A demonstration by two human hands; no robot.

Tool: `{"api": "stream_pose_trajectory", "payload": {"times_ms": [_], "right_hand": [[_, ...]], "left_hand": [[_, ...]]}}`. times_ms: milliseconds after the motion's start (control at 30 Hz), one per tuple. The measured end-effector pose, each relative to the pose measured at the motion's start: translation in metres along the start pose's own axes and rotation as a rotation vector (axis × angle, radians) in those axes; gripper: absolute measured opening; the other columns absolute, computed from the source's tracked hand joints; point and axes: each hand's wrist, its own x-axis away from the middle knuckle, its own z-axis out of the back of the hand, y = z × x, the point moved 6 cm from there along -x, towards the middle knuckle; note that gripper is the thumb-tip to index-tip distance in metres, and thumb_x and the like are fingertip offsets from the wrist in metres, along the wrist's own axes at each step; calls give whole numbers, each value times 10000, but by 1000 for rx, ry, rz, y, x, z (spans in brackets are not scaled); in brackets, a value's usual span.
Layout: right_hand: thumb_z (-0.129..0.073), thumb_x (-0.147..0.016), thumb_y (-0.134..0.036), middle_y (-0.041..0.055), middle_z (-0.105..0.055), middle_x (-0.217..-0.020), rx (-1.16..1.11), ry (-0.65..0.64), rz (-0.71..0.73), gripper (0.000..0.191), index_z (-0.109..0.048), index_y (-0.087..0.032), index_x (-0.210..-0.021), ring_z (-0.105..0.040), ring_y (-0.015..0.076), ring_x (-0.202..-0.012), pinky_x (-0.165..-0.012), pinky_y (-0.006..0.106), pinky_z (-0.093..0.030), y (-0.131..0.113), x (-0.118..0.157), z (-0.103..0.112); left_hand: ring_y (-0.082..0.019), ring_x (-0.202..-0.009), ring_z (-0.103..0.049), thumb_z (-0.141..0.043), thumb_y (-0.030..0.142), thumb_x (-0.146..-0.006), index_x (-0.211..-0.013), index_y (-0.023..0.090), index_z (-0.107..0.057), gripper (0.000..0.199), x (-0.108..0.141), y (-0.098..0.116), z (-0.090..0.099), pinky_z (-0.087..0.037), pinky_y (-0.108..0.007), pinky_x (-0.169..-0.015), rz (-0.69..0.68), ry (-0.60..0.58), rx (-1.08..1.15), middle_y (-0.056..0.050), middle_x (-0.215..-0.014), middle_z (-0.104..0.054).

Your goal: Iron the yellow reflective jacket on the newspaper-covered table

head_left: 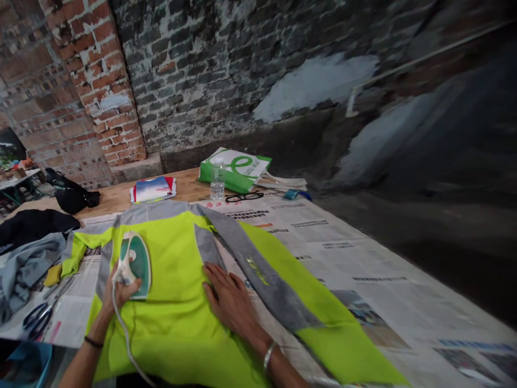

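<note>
Your left hand [121, 288] is closed in a firm grip, knuckles up and fingers curled over and around what it holds. Your left forearm [84, 366] angles up from the bottom left corner of the view, with a thin dark band around your left wrist [99, 330]. Your right hand [230, 299] lies open and palm down, its fingers [212, 288] spread and pointing up and to the left. Your right forearm [283, 366] comes in from the bottom edge, right of centre, and a silver bangle [270, 354] circles your right wrist. Your hands are well apart, both low in the view.
</note>
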Motion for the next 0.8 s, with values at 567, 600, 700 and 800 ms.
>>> {"api": "stream_pose_trajectory", "payload": {"times_ms": [567,600,700,800], "right_hand": [[-382,-993,-231,117,-589,-1503,-8,56,-12,491,-624,-200,-1419,-513,256,-1400,-1174,488,-334,-9,-12,1],[-379,-994,-232,117,-587,-1505,-16,59,-16,494,-623,-201,-1422,-508,255,-1404,-1178,489,-328,-9,-12,2],[-362,-995,-230,122,-574,-1517,-25,48,-30,507,-611,-183,-1434,-488,255,-1421,-1189,495,-312,-10,-13,5],[-359,-995,-233,132,-562,-1526,-25,22,-35,512,-604,-157,-1438,-485,263,-1423,-1195,509,-301,-11,-13,8]], "left_hand": [[-216,-793,-685,-784,337,-673,-1175,246,-662,524,-17,24,-27,-588,-345,-706,-24,13,10,-25,-950,-736],[-203,-767,-676,-783,350,-672,-1196,247,-661,548,-4,25,-29,-587,-338,-681,-22,-18,-2,-28,-988,-737],[-169,-757,-663,-780,359,-670,-1261,262,-644,614,20,32,-40,-587,-314,-662,-21,-102,-18,-41,-1170,-717],[-170,-780,-667,-786,344,-649,-1285,247,-636,661,7,45,-57,-577,-302,-672,-37,-113,-10,-57,-1209,-709]]}}
